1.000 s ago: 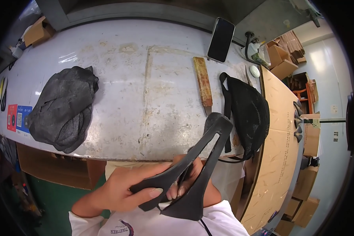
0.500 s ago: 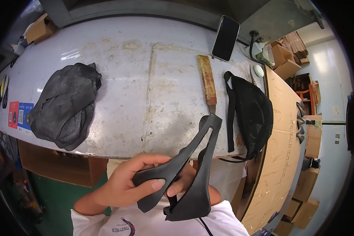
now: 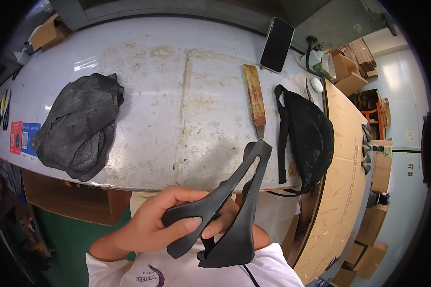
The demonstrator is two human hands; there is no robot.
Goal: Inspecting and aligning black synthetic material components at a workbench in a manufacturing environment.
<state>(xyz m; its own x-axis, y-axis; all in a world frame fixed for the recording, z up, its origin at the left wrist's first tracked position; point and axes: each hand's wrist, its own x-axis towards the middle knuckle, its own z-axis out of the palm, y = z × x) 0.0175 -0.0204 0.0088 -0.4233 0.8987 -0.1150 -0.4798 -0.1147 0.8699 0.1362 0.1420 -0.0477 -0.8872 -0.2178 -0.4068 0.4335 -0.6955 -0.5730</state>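
Note:
A black bicycle saddle (image 3: 232, 239), split by a long central slot, is held in front of my body with its narrow nose pointing away over the table edge. My left hand (image 3: 160, 220) grips its left wing, thumb on top and fingers around the outer edge. Mostly hidden beneath the saddle, my right hand (image 3: 220, 222) shows fingertips through the slot, closed against the underside. Just beyond the nose lies a flat-bladed hand tool (image 3: 254, 98) with a worn yellow-brown handle; its blade tip is by the nose.
A crumpled dark grey cloth-like sheet (image 3: 81, 126) lies on the left of the white table (image 3: 148, 105). At the right are a black mesh bag (image 3: 309, 134) with a strap, a phone (image 3: 277, 45) and a white oval object (image 3: 316, 85). Cardboard (image 3: 342, 186) covers the side surface.
The view has shifted slightly, so the table things sit a little differently in the picture. Both hands keep the same hold on the saddle, which has barely moved.

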